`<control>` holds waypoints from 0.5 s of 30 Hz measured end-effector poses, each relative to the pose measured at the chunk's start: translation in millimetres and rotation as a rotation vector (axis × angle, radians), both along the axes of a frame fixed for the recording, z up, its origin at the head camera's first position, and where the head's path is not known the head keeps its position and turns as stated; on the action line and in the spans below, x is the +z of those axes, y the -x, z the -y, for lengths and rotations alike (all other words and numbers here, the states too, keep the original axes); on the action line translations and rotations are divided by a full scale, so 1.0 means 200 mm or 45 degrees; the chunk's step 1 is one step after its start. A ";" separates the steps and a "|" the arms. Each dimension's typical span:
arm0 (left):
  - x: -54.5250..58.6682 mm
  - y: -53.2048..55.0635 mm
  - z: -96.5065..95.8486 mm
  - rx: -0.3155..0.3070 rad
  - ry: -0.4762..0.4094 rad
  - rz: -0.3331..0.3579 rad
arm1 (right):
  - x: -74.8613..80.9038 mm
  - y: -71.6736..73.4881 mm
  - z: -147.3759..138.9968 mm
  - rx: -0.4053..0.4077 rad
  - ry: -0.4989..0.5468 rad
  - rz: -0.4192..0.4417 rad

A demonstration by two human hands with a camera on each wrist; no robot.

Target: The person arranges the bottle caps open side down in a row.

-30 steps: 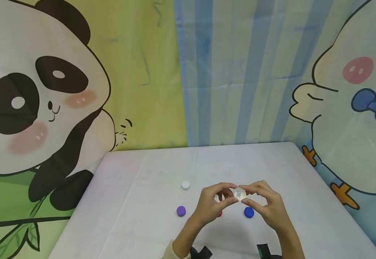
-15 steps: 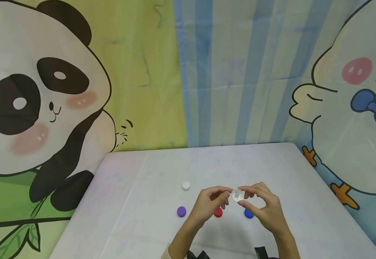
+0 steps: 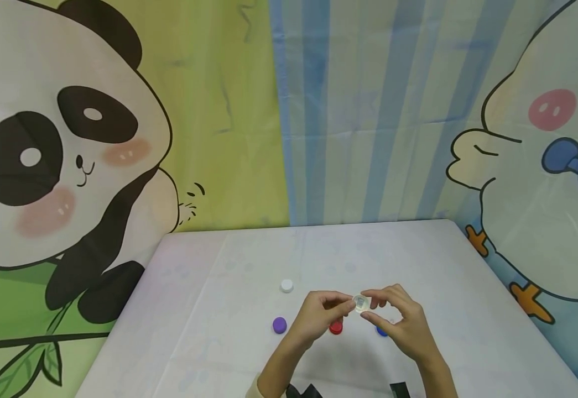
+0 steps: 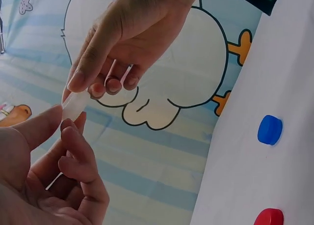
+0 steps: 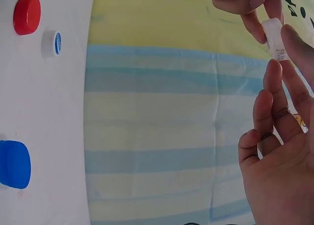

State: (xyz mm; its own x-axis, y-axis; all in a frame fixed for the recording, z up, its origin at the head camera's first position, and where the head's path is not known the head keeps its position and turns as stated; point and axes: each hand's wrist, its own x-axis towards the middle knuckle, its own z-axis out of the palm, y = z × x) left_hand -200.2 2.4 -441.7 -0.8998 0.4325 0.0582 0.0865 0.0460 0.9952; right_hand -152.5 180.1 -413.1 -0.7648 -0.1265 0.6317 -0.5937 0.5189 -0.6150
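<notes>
A small translucent whitish bottle cap (image 3: 362,303) is held up above the table between both hands, its round face turned toward the head camera with a greyish mark at its centre. My left hand (image 3: 318,316) pinches its left edge between thumb and index finger. From the other side my right hand (image 3: 403,320) grips it by top and bottom, the other fingers loosely bent. The right wrist view shows the cap (image 5: 274,38) edge-on with small printing; in the left wrist view it (image 4: 75,106) spans the fingertips of both hands.
On the white table (image 3: 209,342) lie a white cap (image 3: 286,286), a purple cap (image 3: 280,325), a red cap (image 3: 336,327) and a partly covered blue cap (image 3: 381,331). A small white cap with a blue print (image 5: 52,43) shows near the red one. Cartoon-printed curtains (image 3: 358,110) stand behind.
Both hands have brought the cap slightly left and down. My left hand shifted its fingers to the cap's left edge, uncovering the red cap; my right hand now covers more of the blue cap.
</notes>
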 end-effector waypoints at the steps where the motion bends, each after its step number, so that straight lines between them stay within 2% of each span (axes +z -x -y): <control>1: 0.00 0.00 0.00 0.023 0.018 -0.025 | 0.00 0.00 0.00 -0.009 -0.007 0.016; 3: 0.00 0.00 0.00 0.075 0.051 -0.111 | 0.00 0.00 0.01 -0.029 -0.010 0.063; 7: 0.00 0.00 0.01 0.201 0.106 -0.441 | -0.02 0.00 0.01 -0.048 0.004 0.113; 9: 0.00 0.01 0.01 0.250 0.115 -0.614 | -0.05 0.01 0.00 -0.059 0.018 0.141; 12: 0.00 0.02 0.02 0.287 0.141 -0.839 | -0.12 0.04 -0.03 -0.090 0.029 0.195; 15: 0.00 0.03 0.02 0.295 0.166 -1.119 | -0.19 0.07 -0.05 -0.078 0.057 0.259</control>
State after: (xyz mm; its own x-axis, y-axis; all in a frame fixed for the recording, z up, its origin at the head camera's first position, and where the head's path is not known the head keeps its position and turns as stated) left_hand -205.6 -1.6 -441.3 -0.6198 0.2977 0.7261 0.7844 0.2636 0.5614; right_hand -165.6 190.8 -450.4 -0.8824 -0.0513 0.4677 -0.4235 0.5199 -0.7419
